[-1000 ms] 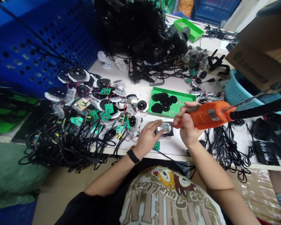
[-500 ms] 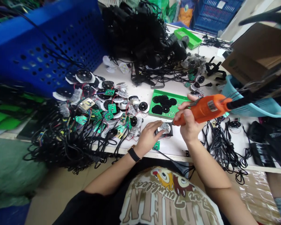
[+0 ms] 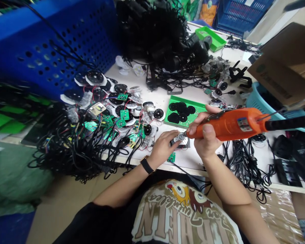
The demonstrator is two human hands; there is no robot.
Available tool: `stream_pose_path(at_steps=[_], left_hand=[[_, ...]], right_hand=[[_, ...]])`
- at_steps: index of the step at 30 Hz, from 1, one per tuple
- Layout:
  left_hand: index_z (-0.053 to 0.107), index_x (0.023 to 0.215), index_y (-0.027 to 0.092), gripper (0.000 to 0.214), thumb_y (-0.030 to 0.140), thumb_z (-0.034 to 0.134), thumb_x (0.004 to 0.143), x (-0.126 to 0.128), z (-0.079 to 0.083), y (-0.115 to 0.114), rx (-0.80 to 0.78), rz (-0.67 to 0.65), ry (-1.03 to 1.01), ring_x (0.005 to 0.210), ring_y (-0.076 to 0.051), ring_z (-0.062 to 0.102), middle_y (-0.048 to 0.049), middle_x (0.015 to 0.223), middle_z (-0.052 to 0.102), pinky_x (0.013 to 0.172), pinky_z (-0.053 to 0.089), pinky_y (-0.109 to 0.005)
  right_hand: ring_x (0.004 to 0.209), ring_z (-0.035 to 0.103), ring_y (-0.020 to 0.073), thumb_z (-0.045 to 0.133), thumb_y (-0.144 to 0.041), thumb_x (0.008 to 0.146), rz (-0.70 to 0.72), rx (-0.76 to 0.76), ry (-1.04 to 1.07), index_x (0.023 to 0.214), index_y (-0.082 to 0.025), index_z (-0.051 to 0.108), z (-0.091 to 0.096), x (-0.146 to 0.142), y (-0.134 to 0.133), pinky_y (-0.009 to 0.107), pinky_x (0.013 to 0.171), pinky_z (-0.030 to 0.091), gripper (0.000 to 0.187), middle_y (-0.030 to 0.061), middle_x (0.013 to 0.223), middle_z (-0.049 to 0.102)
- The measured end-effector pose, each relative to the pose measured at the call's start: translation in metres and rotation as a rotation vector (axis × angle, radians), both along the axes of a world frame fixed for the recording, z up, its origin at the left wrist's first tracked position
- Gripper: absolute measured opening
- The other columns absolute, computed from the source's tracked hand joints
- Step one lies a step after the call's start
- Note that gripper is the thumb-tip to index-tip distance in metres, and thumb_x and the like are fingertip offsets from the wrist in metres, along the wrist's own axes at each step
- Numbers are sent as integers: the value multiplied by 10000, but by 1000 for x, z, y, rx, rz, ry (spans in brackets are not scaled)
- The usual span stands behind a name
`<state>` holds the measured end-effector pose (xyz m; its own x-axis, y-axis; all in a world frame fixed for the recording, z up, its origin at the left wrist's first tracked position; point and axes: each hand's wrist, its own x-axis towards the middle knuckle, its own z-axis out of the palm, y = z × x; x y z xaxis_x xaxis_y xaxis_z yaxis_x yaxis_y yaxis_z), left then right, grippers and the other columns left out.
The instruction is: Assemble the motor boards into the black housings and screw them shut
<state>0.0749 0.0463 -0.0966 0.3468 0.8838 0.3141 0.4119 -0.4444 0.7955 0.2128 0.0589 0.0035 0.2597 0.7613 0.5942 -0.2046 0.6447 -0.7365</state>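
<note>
A perforated tray (image 3: pixel 197 113) sits on the workbench (image 3: pixel 160 91), with circuit boards (image 3: pixel 124 114) heaped to its left and cables (image 3: pixel 244 159) to its right.

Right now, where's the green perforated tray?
In the head view, the green perforated tray sits on the bench, just beyond the right hand and its orange corded tool, with loose circuit boards to its left.

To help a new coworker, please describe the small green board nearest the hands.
On the white workbench, find the green tray of black discs. Below it, the right hand grips an orange tool beside the left hand. The small green circuit board lies just below the left hand, near the front edge; unlike the boards heaped further left, it sits alone.
</note>
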Motion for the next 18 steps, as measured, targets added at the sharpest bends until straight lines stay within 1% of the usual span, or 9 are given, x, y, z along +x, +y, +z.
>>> stream_pose_path(at_steps=[5,9,11,15,18], left_hand=[[683,1260,184,334,240,741,937,0,0,-1,16,2,-13,1192,-271,681,-106,1269,741,1063,561,-481],[679,1255,191,322,241,734,942,-2,-1,-1,22,0,-25,1192,-271,681,-103,1267,740,1063,559,-479],[677,1253,191,315,240,727,946,-2,0,0,22,-7,-27,1193,-270,681,-102,1266,740,1061,558,-477],[692,1214,196,257,252,704,964,-1,1,0,16,-19,-19,1180,-272,684,-97,1258,743,1050,557,-482],[688,1229,188,275,249,706,962,0,1,0,10,-12,-16,1174,-274,683,-105,1256,742,1043,558,-481]], right_hand=[[504,546,79,755,-443,943,-7,2,-43,1142,-290,687,1,-1,-3,228,459,506,261,-19,875,573],[512,548,88,764,-461,938,9,-9,-61,1237,-305,651,1,-2,-7,246,470,525,356,-25,884,568],[520,554,89,760,-438,946,31,0,-51,1268,-306,644,1,-2,-9,248,477,534,367,-23,897,577],[501,546,87,742,-427,952,46,9,-26,1279,-297,638,-1,-2,-11,260,483,547,367,-22,889,569],[505,551,91,741,-458,948,58,-29,-60,1225,-296,634,-9,-5,-8,259,491,553,338,-25,883,571]])
